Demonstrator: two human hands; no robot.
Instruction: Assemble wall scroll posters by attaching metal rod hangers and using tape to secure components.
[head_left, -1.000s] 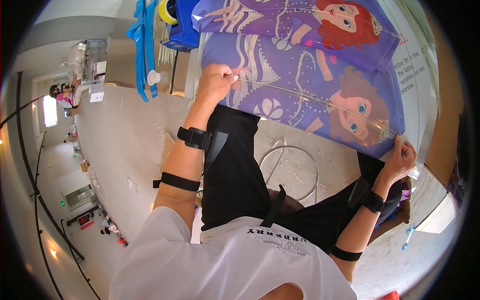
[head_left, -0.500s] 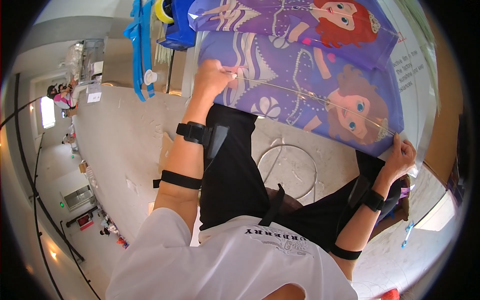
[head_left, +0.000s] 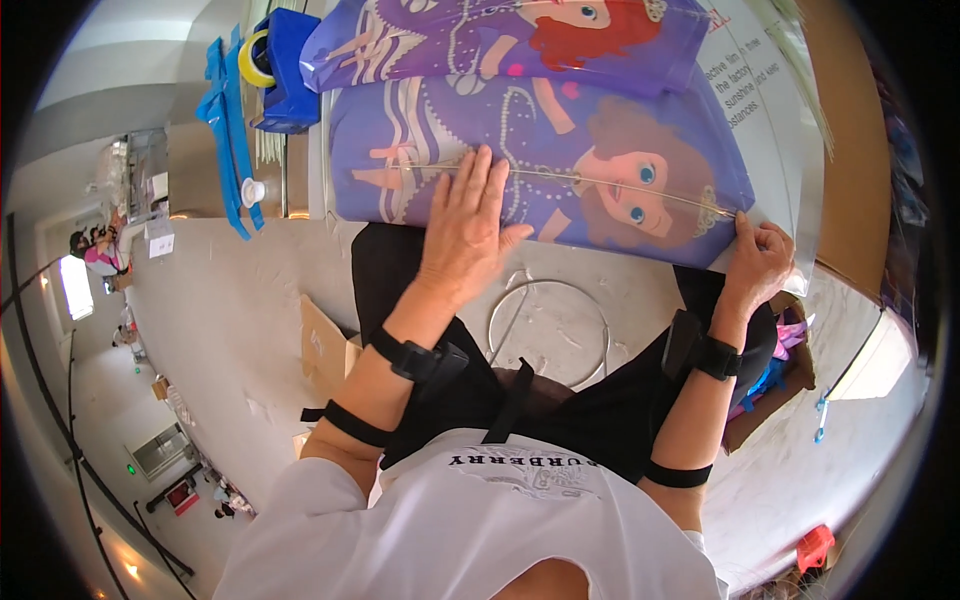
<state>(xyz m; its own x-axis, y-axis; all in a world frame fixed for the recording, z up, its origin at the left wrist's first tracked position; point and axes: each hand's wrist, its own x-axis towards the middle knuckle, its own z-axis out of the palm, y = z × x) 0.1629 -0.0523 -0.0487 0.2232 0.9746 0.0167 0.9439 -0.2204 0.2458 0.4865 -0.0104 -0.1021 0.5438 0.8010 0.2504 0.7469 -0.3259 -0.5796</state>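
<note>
A purple plastic package (head_left: 540, 215) printed with a cartoon princess lies flat in front of me, its surface hazy and shiny. A thin pale line (head_left: 560, 178) runs lengthwise across it; whether it is a cord or a film edge I cannot tell. My left hand (head_left: 462, 225) rests palm down on the package left of the middle, fingers stretched out. At the package's right end, my right hand (head_left: 760, 258) is closed, thumb and finger pinching its edge where the line ends. A second purple package (head_left: 420, 45), similarly printed, lies just beyond.
A blue tape dispenser (head_left: 292, 75) with a yellow-cored roll stands at the far left, beside blue straps (head_left: 225, 130). White printed sheeting (head_left: 750, 110) lies under the packages. Below are a metal ring (head_left: 550, 283) near the floor and a cardboard box (head_left: 768, 412) holding colourful items.
My left hand has let go of the line's left end and moved right, now lying flat on the package. My right hand keeps its pinch at the right end. The view has shifted.
</note>
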